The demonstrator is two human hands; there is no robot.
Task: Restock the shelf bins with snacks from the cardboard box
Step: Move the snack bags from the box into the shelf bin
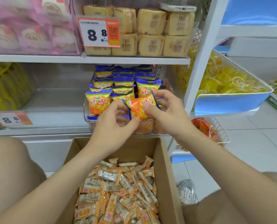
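One snack packet (138, 111) pinched between left hand (112, 126) and right hand (168, 110).

Bare shelf (57, 101) left of packed bin (85, 118), shelf board (102, 59) close overhead

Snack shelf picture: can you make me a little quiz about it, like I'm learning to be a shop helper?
1. True or false: the cardboard box holds lots of wrapped bars.
2. What number is on the price tag on the top shelf? A) 8.8 B) 5.5 C) 2.0
3. Fill the gap: the left hand and the right hand together hold one orange ____.

Key
1. True.
2. A.
3. packet.
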